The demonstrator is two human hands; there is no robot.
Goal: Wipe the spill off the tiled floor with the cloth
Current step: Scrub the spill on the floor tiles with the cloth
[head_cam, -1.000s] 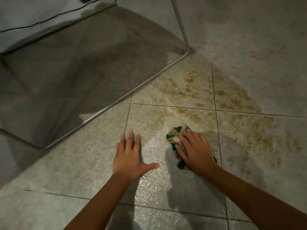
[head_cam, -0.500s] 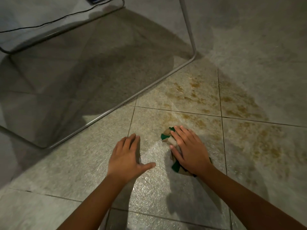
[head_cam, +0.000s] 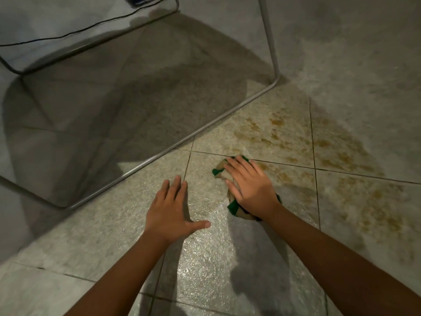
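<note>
Under the right hand point(head_cam: 250, 188): green-and-tan cloth point(head_cam: 233, 205), bunched, pressed to the tiled floor point(head_cam: 114, 224) by flat, nearly straight fingers. Just left of it: left hand point(head_cam: 169, 210), fingers spread, palm resting on bare tile, holding nothing. Beyond and right of the right hand: brown spill point(head_cam: 341, 160), its near edge at the fingertips.

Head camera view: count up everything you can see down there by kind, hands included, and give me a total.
Hands: 2, the left hand and the right hand
Cloth: 1, green and tan, under the right hand
Spill: 1, brown
Metal frame: 1
Cable: 1, black
Total: 6
</note>
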